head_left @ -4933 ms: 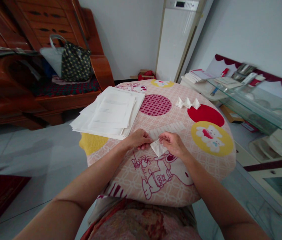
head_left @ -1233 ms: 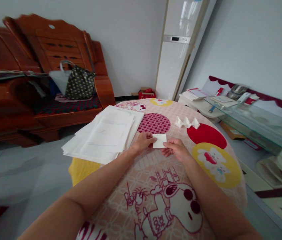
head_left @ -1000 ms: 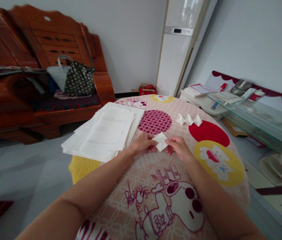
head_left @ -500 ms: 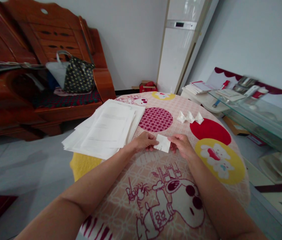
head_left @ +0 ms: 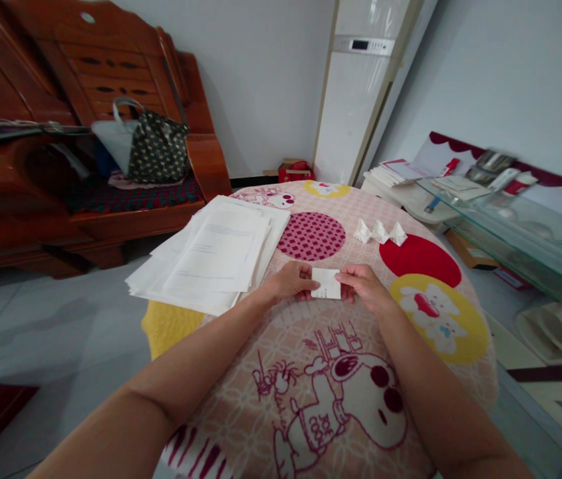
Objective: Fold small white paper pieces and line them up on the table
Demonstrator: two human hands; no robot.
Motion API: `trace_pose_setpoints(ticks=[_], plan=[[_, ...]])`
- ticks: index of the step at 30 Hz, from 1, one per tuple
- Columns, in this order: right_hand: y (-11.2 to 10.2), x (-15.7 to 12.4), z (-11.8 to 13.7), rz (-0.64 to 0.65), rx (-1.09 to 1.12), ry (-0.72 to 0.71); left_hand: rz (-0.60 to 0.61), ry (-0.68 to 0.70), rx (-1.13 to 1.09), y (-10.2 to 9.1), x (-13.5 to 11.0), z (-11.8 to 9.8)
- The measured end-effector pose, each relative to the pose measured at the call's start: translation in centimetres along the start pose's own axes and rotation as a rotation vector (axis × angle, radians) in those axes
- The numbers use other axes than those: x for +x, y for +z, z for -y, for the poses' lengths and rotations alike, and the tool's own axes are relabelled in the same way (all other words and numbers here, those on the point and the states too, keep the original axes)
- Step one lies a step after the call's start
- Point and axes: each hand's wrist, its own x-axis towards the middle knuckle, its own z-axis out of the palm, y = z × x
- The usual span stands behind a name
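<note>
A small square of folded white paper (head_left: 327,284), with faint print near its lower edge, is held just above the table between my hands. My left hand (head_left: 294,281) pinches its left edge, thumb on top. On the opposite edge my right hand (head_left: 361,285) grips it the same way, with fingers curled underneath. Beyond my right hand, three small pointed folded paper pieces (head_left: 380,231) stand in a row. A stack of printed paper sheets (head_left: 215,249) lies on the table to the left of my hands.
The round table carries a patterned tablecloth (head_left: 245,399). At the right is a glass shelf (head_left: 525,233) with bowls and a cup. A wooden bench (head_left: 126,73) with a patterned bag (head_left: 155,148) stands at the back left, and a tall white cabinet-like unit (head_left: 348,113) behind the table.
The folded paper has turned slightly, so its edges now lie nearly level. Both hands keep their hold on it, and the view has shifted a little.
</note>
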Motion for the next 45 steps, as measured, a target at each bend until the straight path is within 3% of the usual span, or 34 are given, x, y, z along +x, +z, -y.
trace_pose_setpoints(ticks=[5, 8, 11, 15, 18, 21, 24, 27, 30, 39, 45], plan=[[0.3, 1.2, -0.2, -0.066, -0.194, -0.012, -0.042, 0.009, 0.095, 0.3, -0.1, 0.1], [0.6, 1.9, -0.4, -0.153, -0.349, -0.105, -0.022, -0.056, 0.137, 0.8, -0.4, -0.2], [0.9, 2.3, -0.4, -0.195, -0.544, -0.218, -0.010, -0.069, 0.342, 0.9, -0.5, -0.4], [1.6, 2.3, -0.4, -0.242, -0.841, -0.312, -0.238, 0.069, 0.796, 0.6, 0.0, 0.1], [2.1, 2.0, -0.4, -0.289, -1.012, -0.371, -0.346, 0.271, 0.933, 0.3, 0.4, 0.7], [2.2, 1.3, -0.2, -0.295, -1.054, -0.502, -0.260, 0.419, 0.947, 0.2, 0.6, 1.0], [2.0, 0.3, -0.1, -0.206, -1.001, -0.609, -0.165, 0.437, 0.907, 0.1, 0.5, 0.9], [1.7, -0.7, -0.2, -0.037, -0.985, -0.610, -0.118, 0.450, 0.862, -0.4, 0.6, 0.7], [1.5, -1.4, -0.4, 0.039, -0.985, -0.609, -0.037, 0.491, 0.809, -1.3, 0.8, 0.7], [1.7, -1.6, 0.0, 0.120, -1.115, -0.616, -0.002, 0.572, 0.756, -1.6, 0.6, 0.8], [1.8, -1.6, -0.2, 0.073, -1.060, -0.620, 0.064, 0.553, 0.760, -1.5, 0.8, 0.7]])
